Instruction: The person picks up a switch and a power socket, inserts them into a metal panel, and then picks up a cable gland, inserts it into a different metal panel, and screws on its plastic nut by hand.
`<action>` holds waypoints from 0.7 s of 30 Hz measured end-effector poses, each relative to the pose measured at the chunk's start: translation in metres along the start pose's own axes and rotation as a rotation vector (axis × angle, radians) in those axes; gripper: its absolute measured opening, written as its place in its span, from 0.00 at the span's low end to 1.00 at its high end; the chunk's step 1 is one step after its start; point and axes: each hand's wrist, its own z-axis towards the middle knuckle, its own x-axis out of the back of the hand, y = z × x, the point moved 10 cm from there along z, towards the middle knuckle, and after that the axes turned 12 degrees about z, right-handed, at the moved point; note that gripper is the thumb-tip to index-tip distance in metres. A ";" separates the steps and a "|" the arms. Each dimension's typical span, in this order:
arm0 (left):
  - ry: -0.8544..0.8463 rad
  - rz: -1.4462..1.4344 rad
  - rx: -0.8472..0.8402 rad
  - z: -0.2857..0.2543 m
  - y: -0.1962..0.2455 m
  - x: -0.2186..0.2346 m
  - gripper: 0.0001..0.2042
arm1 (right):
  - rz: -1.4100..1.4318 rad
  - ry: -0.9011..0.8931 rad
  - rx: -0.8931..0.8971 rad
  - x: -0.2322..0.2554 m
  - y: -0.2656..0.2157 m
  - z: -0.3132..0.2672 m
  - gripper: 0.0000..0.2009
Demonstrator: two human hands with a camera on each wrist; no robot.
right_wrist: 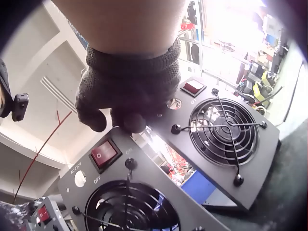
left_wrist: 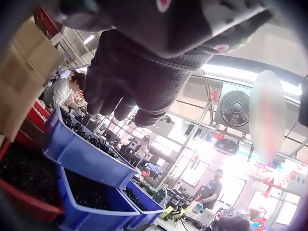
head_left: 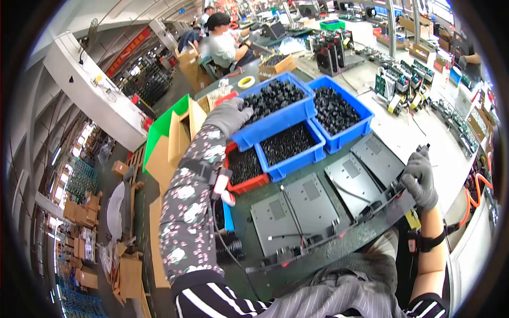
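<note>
My gloved left hand (head_left: 230,117) is at the left end of the upper blue bin (head_left: 278,123), its fingers over the black plastic parts (head_left: 277,96). In the left wrist view its fingers hang loosely bent above that bin. My gloved right hand (head_left: 420,180) is raised at the right end of the row of grey metal housings (head_left: 273,225), with a small black part (head_left: 422,148) pinched at its fingertips. From the right wrist, the housings' end faces show a fan grille (right_wrist: 224,126) and a red rocker switch (right_wrist: 105,154) below the hand.
Beside and beneath the upper bin stand another blue bin (head_left: 347,135), a lower blue bin (head_left: 297,163) and a red bin (head_left: 249,184), all with black parts. Cardboard (head_left: 177,138) and a green crate (head_left: 159,124) flank my left arm. Circuit boards (head_left: 403,79) stand on the white bench.
</note>
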 end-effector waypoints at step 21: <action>-0.013 0.139 0.015 0.103 -0.038 -0.083 0.23 | -0.007 0.080 0.041 0.000 0.008 -0.001 0.20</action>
